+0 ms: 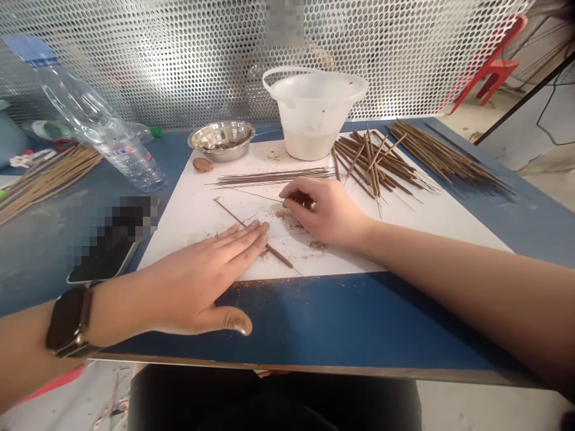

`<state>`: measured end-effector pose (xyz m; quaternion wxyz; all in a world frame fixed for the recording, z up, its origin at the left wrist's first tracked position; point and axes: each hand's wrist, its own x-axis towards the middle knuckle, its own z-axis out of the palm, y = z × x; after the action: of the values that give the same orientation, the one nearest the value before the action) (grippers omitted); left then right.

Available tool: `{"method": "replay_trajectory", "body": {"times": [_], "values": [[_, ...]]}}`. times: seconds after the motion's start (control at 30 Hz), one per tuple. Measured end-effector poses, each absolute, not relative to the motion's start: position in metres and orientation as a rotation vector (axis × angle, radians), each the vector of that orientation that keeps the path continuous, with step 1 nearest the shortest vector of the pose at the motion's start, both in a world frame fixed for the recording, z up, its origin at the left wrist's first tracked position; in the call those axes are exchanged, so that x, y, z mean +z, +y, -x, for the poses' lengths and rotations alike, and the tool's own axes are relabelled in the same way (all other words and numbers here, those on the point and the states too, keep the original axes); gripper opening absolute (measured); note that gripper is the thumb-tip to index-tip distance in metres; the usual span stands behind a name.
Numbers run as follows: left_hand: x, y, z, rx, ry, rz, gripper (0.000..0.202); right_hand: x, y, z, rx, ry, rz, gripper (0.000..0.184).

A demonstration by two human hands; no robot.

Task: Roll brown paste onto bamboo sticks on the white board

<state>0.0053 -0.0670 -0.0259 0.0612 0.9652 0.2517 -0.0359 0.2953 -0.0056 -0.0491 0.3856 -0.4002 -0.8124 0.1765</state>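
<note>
My left hand (224, 260) lies flat, fingers stretched out, over a brown incense stick (279, 256) on the white sheet (179, 239). The stick's thin end pokes out past the fingers toward the back left, its thicker coated end toward the front right. My right hand (321, 209) is closed in a pinch at the middle of the sheet, with a thin bare stick (256, 194) running left from its fingertips. Behind it lies a row of thin dark sticks (274, 176). Brown crumbs (318, 245) are scattered around both hands.
A white bucket (309, 114) and a metal bowl (222, 140) stand at the back, with a brown lump (202, 164) beside the bowl. Coated sticks (381, 161) are piled right, another bundle (449, 155) beyond. Left are a water bottle (103, 126) and a phone (112, 239).
</note>
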Motion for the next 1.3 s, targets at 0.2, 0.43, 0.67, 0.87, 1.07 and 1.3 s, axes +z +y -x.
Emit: {"method": "replay_trajectory", "body": {"times": [0.2,0.43,0.67,0.87,1.07,1.3], "values": [[-0.019,-0.055,-0.028,-0.170,0.784,-2.878,0.122,-0.049,-0.006,-0.295,0.460,-2.052,1.023,0.014],[-0.026,-0.080,0.013,-0.074,0.728,-2.983,0.124,-0.048,-0.006,-0.293,0.467,-2.062,1.073,0.016],[-0.023,-0.065,-0.005,-0.106,0.753,-2.922,0.119,-0.048,-0.006,-0.293,0.490,-2.058,1.041,0.015],[-0.016,-0.034,0.007,-0.073,0.882,-2.844,0.113,-0.046,-0.007,-0.293,0.492,-2.072,1.084,0.016],[-0.012,-0.026,0.033,-0.169,0.995,-2.839,0.108,-0.045,-0.008,-0.292,0.495,-2.077,1.087,0.015],[-0.010,-0.028,0.029,-0.246,0.979,-2.885,0.105,-0.046,-0.007,-0.292,0.497,-2.079,1.096,0.015]]}}
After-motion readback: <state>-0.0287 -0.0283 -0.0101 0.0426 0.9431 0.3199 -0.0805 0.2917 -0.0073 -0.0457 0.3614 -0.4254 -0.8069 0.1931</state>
